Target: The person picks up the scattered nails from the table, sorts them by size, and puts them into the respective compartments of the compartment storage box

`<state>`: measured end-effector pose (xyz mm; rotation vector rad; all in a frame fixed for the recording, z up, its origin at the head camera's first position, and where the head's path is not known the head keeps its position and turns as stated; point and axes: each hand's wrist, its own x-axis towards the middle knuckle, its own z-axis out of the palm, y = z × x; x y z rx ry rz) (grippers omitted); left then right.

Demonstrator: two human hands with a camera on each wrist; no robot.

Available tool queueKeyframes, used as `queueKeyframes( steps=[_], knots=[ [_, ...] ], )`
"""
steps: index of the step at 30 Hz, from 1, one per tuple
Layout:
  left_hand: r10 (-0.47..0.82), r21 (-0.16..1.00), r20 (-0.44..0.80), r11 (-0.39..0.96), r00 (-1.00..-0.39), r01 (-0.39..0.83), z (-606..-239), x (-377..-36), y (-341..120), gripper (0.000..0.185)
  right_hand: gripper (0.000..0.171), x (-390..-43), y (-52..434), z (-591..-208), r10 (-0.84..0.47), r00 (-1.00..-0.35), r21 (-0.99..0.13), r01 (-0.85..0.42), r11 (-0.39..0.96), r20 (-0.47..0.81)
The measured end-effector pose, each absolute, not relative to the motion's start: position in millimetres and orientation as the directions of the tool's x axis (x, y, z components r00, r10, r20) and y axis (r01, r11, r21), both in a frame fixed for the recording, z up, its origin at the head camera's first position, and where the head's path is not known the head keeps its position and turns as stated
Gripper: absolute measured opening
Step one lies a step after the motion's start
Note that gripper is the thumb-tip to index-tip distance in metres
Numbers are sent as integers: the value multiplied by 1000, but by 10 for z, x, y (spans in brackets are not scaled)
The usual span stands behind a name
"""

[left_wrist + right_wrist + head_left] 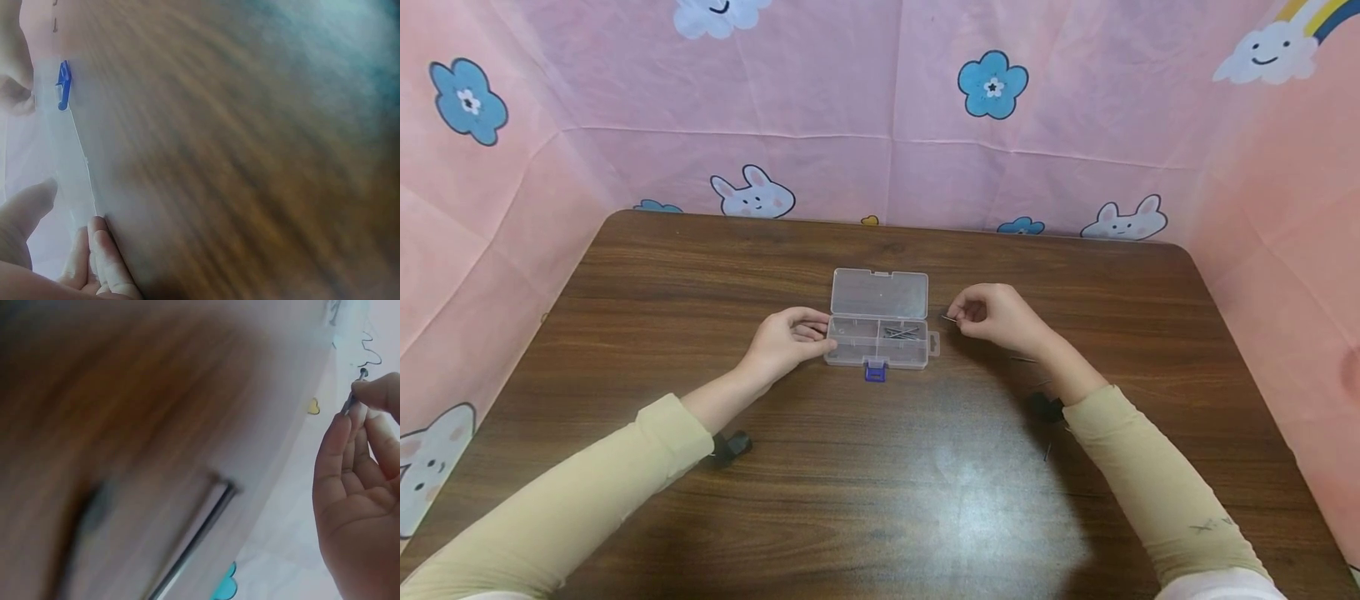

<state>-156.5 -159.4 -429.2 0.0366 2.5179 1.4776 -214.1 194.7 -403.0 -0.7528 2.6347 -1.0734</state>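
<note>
A clear plastic compartment box point(853, 342) stands on the table with its lid point(880, 294) folded back and its blue latch point(875, 372) facing me. My left hand point(784, 342) holds the box's left end, thumb at the front corner and fingers along the side. Several nails point(901, 332) lie crossed in the back right compartment. To the right of the box, my right hand point(1000, 317) pinches a single nail point(355, 390) between thumb and fingertips. In the right wrist view, the nail's head sticks out past the thumb.
More loose nails point(1047, 452) lie on the brown wooden table point(820, 483), under and beside my right forearm; one nail point(197, 537) shows close up in the right wrist view. Black wrist devices point(732, 447) show at both sleeves. Pink printed cloth point(820, 100) hangs around the table.
</note>
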Motion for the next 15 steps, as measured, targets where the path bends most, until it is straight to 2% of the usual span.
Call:
queueKeyframes(
  steps=[15],
  knots=[
    [137, 865, -186, 492, -973, -96, -4272, -1554, -1599, 44, 16, -2123, 1562, -3949, -581, -814, -724, -419, 548, 31]
  ],
)
